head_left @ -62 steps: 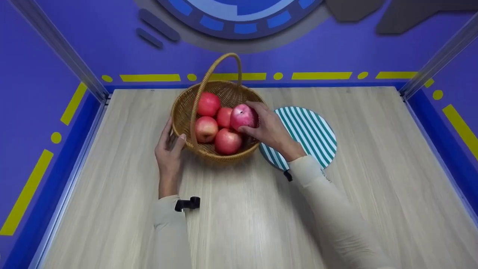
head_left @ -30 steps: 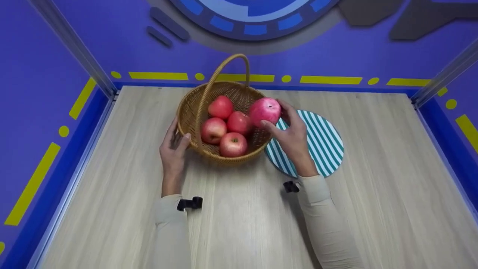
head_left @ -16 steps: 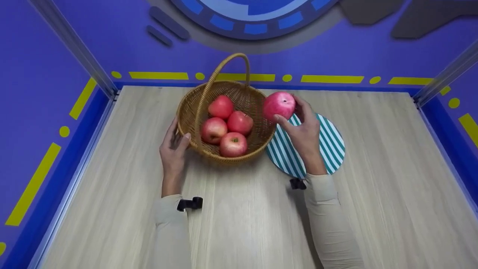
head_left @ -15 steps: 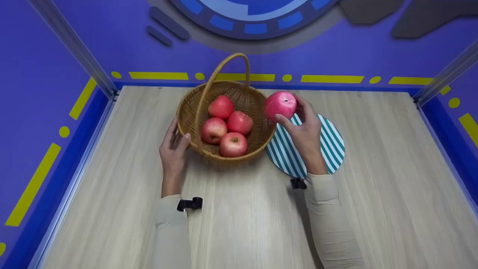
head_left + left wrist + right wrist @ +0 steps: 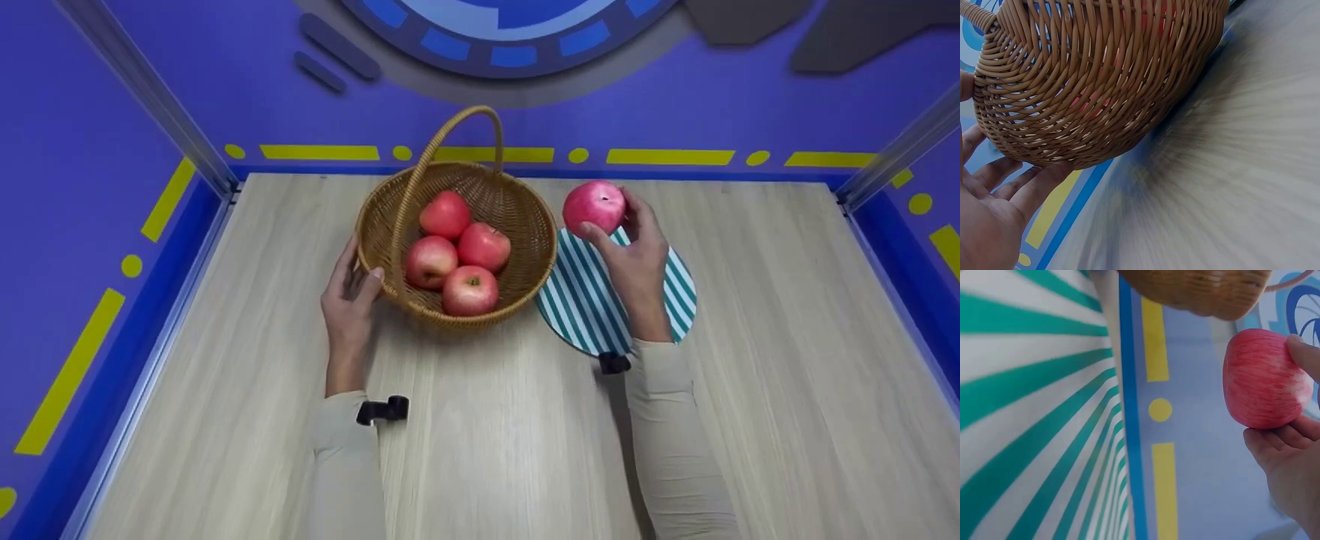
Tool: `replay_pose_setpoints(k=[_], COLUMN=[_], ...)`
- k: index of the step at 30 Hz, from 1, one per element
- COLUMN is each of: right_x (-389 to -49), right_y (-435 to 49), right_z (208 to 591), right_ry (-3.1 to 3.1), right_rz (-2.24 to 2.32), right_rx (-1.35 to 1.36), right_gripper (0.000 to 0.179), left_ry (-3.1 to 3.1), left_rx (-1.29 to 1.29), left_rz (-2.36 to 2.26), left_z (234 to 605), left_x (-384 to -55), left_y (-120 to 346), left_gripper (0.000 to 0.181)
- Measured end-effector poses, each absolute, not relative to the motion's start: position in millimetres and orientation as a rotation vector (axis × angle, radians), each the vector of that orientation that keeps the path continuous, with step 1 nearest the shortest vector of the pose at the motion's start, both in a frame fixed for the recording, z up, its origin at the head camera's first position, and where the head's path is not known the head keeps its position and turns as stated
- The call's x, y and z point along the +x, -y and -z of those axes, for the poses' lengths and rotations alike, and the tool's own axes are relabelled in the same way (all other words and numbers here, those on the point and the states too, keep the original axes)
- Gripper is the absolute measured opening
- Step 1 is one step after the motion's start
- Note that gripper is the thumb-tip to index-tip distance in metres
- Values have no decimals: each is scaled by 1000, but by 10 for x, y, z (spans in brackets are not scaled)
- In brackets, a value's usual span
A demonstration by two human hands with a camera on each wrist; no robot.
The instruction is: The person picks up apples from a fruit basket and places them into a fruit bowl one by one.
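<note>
Right hand (image 5: 639,261) holds one apple (image 5: 590,208); left hand (image 5: 349,311) grips the basket (image 5: 534,238).
The apple is raised between thumb and fingers, toward the bench's (image 5: 480,450) back edge, near the striped mat (image 5: 577,307). The left thumb lies at the rim, probably so that the basket, with four apples (image 5: 470,291) inside, does not shift.

Can't see all of basket (image 5: 1092,87) in left wrist view, cropped at top; can't make out tabletop (image 5: 1235,185) there, blurred. In head view, can't see striped disc (image 5: 581,300) fully, partly behind right hand (image 5: 637,261).
</note>
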State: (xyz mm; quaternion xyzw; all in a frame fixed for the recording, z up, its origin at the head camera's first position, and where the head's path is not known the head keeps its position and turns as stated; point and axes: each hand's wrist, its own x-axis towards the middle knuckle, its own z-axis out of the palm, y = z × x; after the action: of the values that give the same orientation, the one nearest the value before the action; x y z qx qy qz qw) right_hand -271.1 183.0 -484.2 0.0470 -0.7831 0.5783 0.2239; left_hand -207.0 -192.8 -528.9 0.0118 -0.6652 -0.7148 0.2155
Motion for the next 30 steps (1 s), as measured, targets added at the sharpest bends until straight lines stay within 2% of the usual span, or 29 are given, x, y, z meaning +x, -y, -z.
replay_pose_setpoints(k=[22,30], right_x=[-2801,-2809], right_y=[-2098,-2124], right_z=[5167,5183], right_ry=[2349,2405], right_rz=[-1589,-1591], right_rx=[-194,-204], right_gripper=[87,86], left_ry=[1878,1877], left_rx=[44,54], left_rz=[1951,1961], left_z=[5289,5287], left_x=[-2060,-2062], left_y=[1929,1936], left_gripper=[63,63])
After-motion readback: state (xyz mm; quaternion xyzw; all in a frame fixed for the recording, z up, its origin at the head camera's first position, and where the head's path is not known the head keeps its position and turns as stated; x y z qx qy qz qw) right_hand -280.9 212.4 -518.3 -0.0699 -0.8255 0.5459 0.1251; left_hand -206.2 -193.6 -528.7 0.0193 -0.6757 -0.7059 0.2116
